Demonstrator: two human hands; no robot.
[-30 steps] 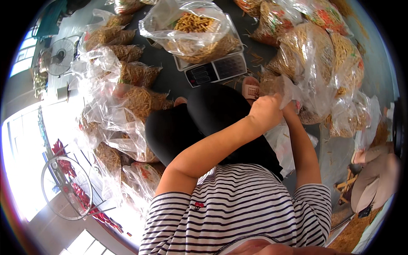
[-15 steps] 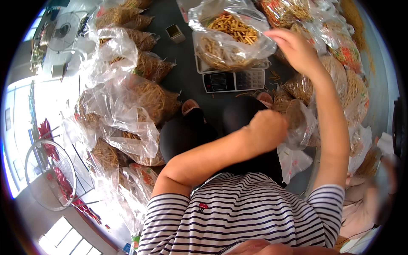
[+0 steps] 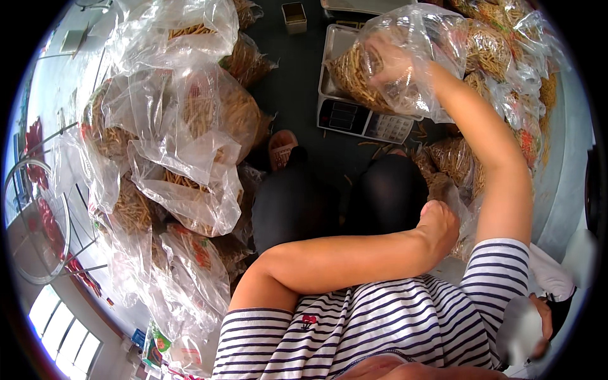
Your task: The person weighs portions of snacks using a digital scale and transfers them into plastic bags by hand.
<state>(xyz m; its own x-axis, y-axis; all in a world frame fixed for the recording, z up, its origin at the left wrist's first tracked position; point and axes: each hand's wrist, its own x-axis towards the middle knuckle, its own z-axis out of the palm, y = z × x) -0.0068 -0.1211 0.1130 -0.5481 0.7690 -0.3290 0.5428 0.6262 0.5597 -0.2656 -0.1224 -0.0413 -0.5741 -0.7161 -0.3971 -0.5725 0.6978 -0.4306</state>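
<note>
A clear plastic bag [image 3: 437,82] part-filled with short brown sticks [image 3: 356,75] leans on the tray of a digital scale [image 3: 364,121]. My right hand [image 3: 394,58] reaches in at the bag's mouth, seen through the plastic against the sticks; its fingers are blurred by the film. Across my body, my left hand [image 3: 439,229] is closed in a fist at my right side, above a knotted bag. Whatever it holds, if anything, is hidden.
Filled clear bags [image 3: 190,120] are heaped along my left, and more bags [image 3: 487,47] along my right. A small open box [image 3: 294,18] stands on the dark floor beyond my feet. Loose sticks lie by the scale. Another person's hand [image 3: 541,316] shows at lower right.
My right hand has gone from the bag's rim into its mouth, and the bag's side has risen over it. My left fist has shifted slightly right and nearer me. The view has tilted.
</note>
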